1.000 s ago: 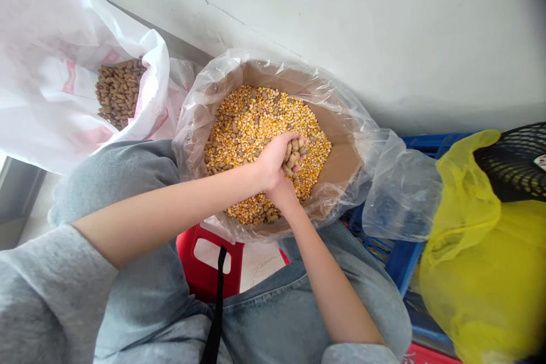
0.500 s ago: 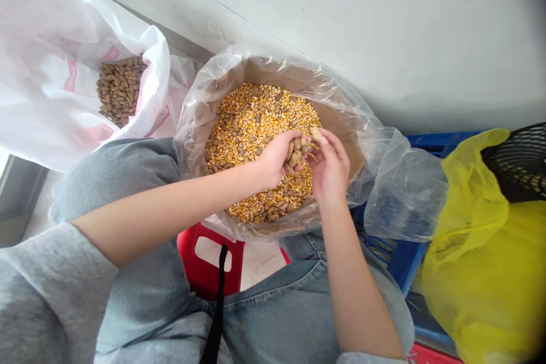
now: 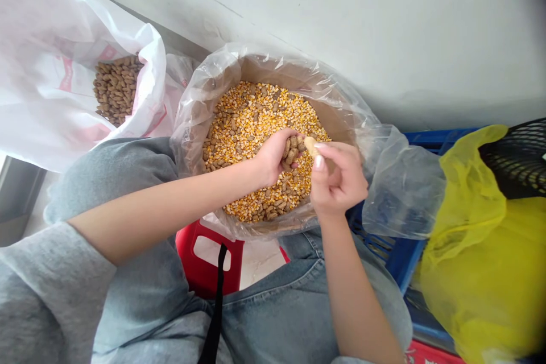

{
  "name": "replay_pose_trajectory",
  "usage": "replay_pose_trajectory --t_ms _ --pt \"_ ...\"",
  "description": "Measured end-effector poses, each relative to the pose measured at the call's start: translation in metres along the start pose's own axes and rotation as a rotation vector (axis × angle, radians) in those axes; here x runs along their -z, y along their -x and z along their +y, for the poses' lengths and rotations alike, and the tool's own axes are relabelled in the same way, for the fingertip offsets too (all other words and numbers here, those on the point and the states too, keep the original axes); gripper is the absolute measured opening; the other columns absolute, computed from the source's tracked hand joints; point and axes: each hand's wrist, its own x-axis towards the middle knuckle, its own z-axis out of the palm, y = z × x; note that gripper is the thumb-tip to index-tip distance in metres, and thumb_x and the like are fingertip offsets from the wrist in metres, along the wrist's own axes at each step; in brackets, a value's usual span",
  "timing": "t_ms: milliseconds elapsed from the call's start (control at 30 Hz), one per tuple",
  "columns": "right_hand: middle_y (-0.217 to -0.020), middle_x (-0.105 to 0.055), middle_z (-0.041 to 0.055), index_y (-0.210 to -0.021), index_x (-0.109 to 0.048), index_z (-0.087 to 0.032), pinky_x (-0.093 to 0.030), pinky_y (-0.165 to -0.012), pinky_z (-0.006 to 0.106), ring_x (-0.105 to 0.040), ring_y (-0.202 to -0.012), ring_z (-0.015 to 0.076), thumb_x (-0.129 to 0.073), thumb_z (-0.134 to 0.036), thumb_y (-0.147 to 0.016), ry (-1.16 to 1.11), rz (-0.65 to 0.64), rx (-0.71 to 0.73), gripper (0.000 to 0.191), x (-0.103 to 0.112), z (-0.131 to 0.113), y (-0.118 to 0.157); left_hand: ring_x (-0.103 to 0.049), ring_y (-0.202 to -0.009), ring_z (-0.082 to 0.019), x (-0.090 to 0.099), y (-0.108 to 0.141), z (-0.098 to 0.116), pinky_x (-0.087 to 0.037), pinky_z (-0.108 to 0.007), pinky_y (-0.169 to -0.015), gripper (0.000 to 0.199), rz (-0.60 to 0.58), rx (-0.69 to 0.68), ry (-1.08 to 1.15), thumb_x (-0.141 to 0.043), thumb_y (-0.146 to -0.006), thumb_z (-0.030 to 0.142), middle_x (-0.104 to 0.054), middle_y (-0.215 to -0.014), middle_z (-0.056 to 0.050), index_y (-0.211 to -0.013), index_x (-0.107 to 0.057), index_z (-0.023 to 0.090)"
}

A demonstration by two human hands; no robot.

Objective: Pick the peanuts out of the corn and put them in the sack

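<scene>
Several unshelled peanuts (image 3: 290, 152) are cupped in my left hand (image 3: 272, 158), its fingers curled round them. My right hand (image 3: 340, 177) pinches a single pale peanut (image 3: 310, 145) between thumb and forefinger, close beside that handful. Both hands are above a clear plastic bag (image 3: 191, 125) with its mouth wide open. Inside the bag lie yellow and white corn kernels (image 3: 243, 136) mixed with brown peanuts. My left hand and forearm hide part of the kernels.
On the left, a white sack (image 3: 147, 62) holds a heap of peanuts (image 3: 117, 88). A blue crate (image 3: 403, 264), a yellow mesh bag (image 3: 490, 261) and a black basket (image 3: 522, 153) are at the right. Behind the bag rises a pale wall (image 3: 384, 28). A red stool (image 3: 205, 278) shows below.
My right hand has turned over, from fingers extended to a closed pinch, with the peanut now pointing toward the left hand. My left hand stays nearly in place around its peanuts.
</scene>
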Motion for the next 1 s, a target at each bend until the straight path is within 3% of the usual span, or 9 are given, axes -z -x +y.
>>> replay_pose_trajectory --t_ms 200,400,600,867,1000 --pt "-0.088 -0.061 0.0009 -0.095 -0.052 -0.027 -0.043 -0.074 0.037 -0.054 -0.083 0.0178 -0.045 -0.022 -0.075 0.077 -0.146 0.109 0.022 -0.004 0.006 0.005 -0.037 -0.04 -0.005 -0.002 0.002 0.001 -0.029 -0.019 -0.042 0.017 -0.029 0.021 0.047 -0.043 -0.069 0.019 -0.037 -0.042 0.004 -0.053 -0.041 0.016" --pt "-0.085 -0.063 0.0006 -0.094 -0.053 -0.024 -0.044 -0.073 0.033 -0.054 -0.082 0.0156 -0.049 -0.017 -0.072 0.074 -0.152 0.203 0.023 -0.009 0.006 0.004 -0.037 -0.041 -0.005 -0.003 0.002 0.002 -0.028 -0.02 -0.045 0.017 -0.046 0.039 0.095 -0.042 -0.07 0.019 -0.039 -0.045 0.004 -0.053 -0.042 0.015" --pt "-0.085 -0.063 0.0018 -0.094 -0.054 -0.023 -0.043 -0.075 0.034 -0.054 -0.083 0.016 -0.047 -0.019 -0.074 0.129 -0.201 0.18 0.022 -0.011 0.008 0.005 -0.035 -0.04 -0.005 -0.004 0.003 0.004 -0.025 -0.021 -0.044 0.018 -0.036 0.067 0.119 -0.043 -0.07 0.02 -0.036 -0.043 0.005 -0.052 -0.04 0.016" --pt "-0.08 -0.059 0.002 -0.086 -0.052 -0.022 -0.045 -0.072 0.033 -0.054 -0.08 0.0154 -0.05 -0.017 -0.072 0.131 -0.091 0.178 0.016 -0.012 0.007 0.003 -0.036 -0.044 -0.006 -0.005 0.003 0.003 -0.029 -0.021 -0.048 0.018 0.0 0.016 0.092 -0.042 -0.069 0.017 -0.037 -0.047 0.004 -0.052 -0.04 0.016" --pt "-0.078 -0.057 0.0021 -0.082 -0.051 -0.021 -0.045 -0.072 0.033 -0.053 -0.079 0.0151 -0.051 -0.016 -0.071 0.127 -0.107 0.168 0.011 -0.013 0.006 0.003 -0.038 -0.046 -0.006 -0.005 0.003 0.003 -0.03 -0.021 -0.049 0.016 -0.003 0.011 0.088 -0.043 -0.069 0.017 -0.039 -0.049 0.003 -0.053 -0.04 0.016"
